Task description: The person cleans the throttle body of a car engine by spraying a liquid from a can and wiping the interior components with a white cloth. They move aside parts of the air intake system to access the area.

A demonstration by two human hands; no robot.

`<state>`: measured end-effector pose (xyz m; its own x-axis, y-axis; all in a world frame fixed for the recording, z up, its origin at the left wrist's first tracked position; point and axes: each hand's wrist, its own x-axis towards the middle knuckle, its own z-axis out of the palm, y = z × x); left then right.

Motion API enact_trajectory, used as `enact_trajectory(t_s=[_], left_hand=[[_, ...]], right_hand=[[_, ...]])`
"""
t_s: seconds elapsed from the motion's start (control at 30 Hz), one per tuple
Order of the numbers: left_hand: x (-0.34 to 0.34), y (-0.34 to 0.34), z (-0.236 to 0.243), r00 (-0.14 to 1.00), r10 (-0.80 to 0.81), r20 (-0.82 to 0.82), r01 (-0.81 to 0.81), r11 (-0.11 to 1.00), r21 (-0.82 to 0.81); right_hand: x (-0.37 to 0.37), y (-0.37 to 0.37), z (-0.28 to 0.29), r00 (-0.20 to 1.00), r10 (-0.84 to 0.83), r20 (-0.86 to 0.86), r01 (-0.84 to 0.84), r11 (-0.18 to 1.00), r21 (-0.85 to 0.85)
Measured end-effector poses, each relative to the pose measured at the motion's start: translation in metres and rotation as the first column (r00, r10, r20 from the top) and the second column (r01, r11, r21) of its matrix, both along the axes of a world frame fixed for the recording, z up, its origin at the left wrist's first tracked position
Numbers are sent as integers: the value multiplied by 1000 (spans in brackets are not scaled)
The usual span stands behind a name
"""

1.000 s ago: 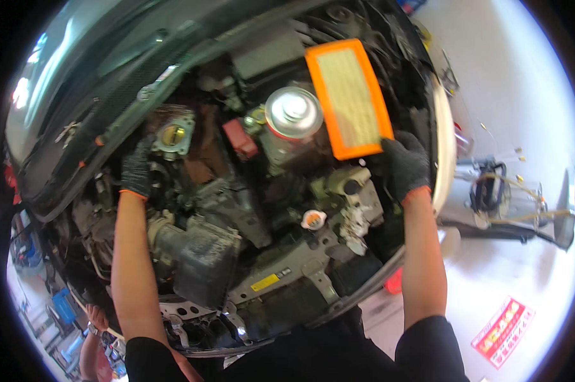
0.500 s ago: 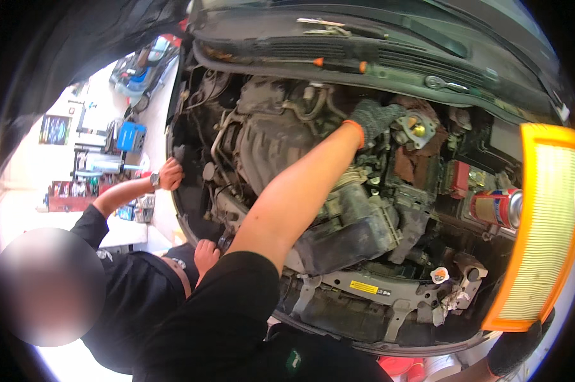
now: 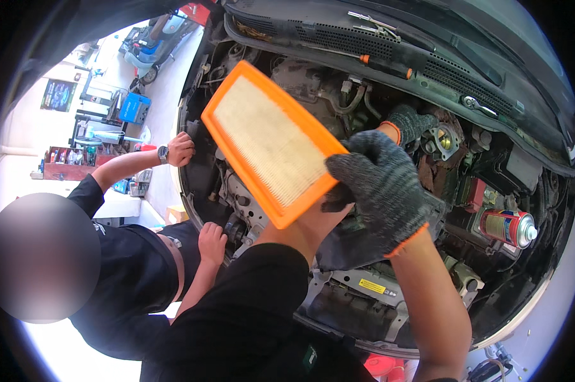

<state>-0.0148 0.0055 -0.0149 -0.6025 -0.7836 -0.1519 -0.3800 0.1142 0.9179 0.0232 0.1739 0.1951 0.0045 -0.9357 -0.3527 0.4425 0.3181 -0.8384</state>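
My right hand (image 3: 383, 191), in a dark grey knit glove with an orange cuff, grips one end of an air filter (image 3: 271, 143). The filter has an orange frame and cream pleats, and is held up tilted over the engine. My left arm reaches beneath it, across the engine bay. Beyond the filter, my left hand (image 3: 411, 125), gloved alike, has its fingers closed at the edge of a metal throttle body (image 3: 451, 137) with a brass-coloured centre. The thumb side is partly hidden. Brownish cloth (image 3: 449, 118) lies around the throttle body.
A red spray can (image 3: 507, 228) lies at the right of the bay. A screwdriver (image 3: 389, 65) and a ratchet (image 3: 478, 105) rest on the cowl below the windscreen. At the left, another person (image 3: 141, 274) leans with both hands on the car's edge.
My right hand has brought the air filter from the far right across to the middle left, over the engine. My left hand stays by the throttle body. The view has shifted slightly.
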Motion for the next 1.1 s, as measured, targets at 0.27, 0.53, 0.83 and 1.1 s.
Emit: enact_trajectory(t_s=[0.27,0.53,0.83,1.1], left_hand=[[1,2,-1,999,2,-50,-4,999,-34],[-7,2,1,996,4,-89,-9,998,-64],[-1,3,-2,993,13,-120,-27,992,-122],[5,-4,1,985,-114,131,134,978,-157]], right_hand=[[38,-24,-8,992,75,101,-81,995,51],[58,-41,-24,979,179,-102,-183,983,-30],[89,-45,-6,742,35,-669,-334,885,-325],[72,-40,21,824,-502,-262,98,582,-807]])
